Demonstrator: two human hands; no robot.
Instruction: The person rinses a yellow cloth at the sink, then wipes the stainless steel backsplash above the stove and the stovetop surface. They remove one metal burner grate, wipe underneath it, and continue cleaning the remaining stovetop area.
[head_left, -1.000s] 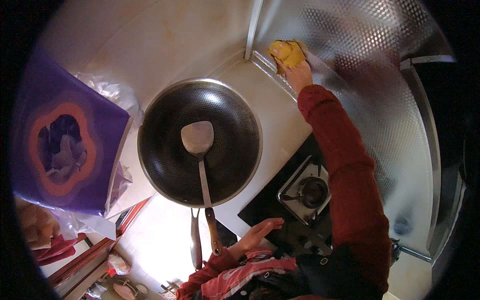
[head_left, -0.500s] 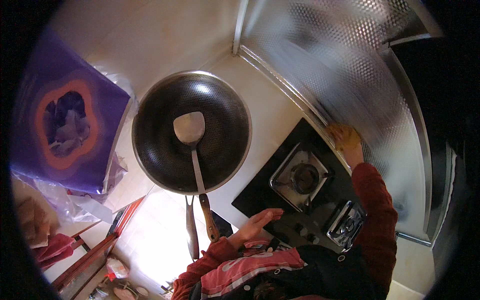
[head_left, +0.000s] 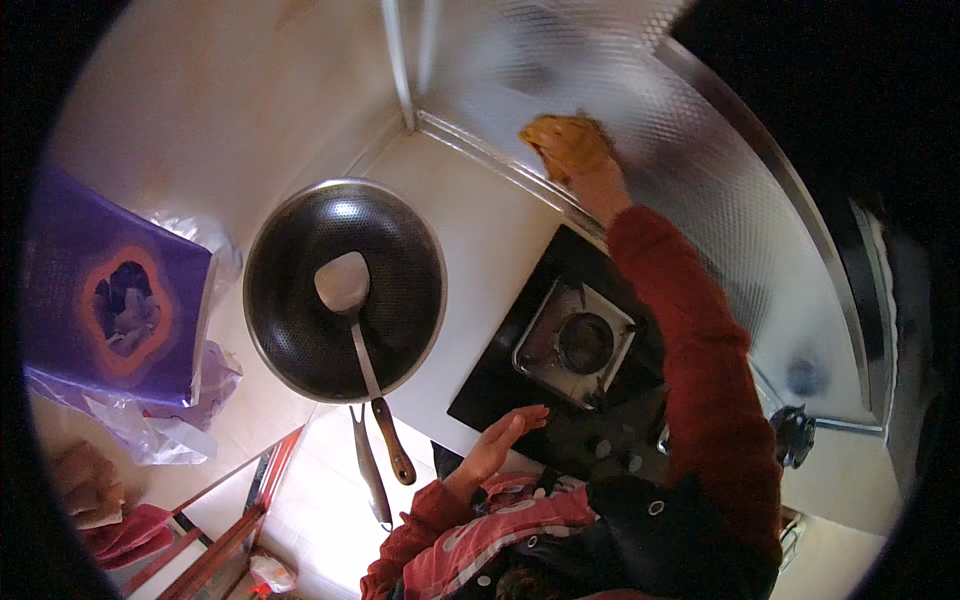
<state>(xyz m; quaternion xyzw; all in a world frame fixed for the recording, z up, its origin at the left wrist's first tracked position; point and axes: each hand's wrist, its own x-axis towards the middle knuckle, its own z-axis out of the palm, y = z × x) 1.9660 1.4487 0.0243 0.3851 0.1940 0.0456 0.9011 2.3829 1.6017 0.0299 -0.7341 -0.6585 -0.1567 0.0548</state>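
Head view: the right hand [head_left: 592, 180] is stretched forward, its fingers closed over a crumpled yellow cleaning cloth [head_left: 565, 143] and pressing it flat against the dimpled stainless-steel wall panel [head_left: 700, 150] behind the cooker. The cloth sits low on the panel, just above the metal strip where panel meets the white worktop [head_left: 480, 240], and to the right of the corner seam. The step in hand is judged to be wiping down the splash panel. The left hand [head_left: 505, 435] hangs free near the body over the front edge of the black glass gas hob [head_left: 500, 390]; its fingers are spread loosely and hold nothing.

A further stroke would call for steady pressure and a sweep along the panel, most likely rightward, where the metal runs bare and unobstructed. Leftward room is short: the corner seam closes it off almost at once.

Below the reaching arm lies the square steel burner [head_left: 578, 343], so a dropped elbow would touch it. A dark round wok with a steel rim [head_left: 400, 300] stands on the worktop well left of the arm, a steel spatula with a wooden grip [head_left: 345, 285] resting in it, handles pointing toward the person. A purple box with an orange flower-shaped window [head_left: 110, 300] on clear plastic bags [head_left: 150, 435] sits further left, clear of the work.
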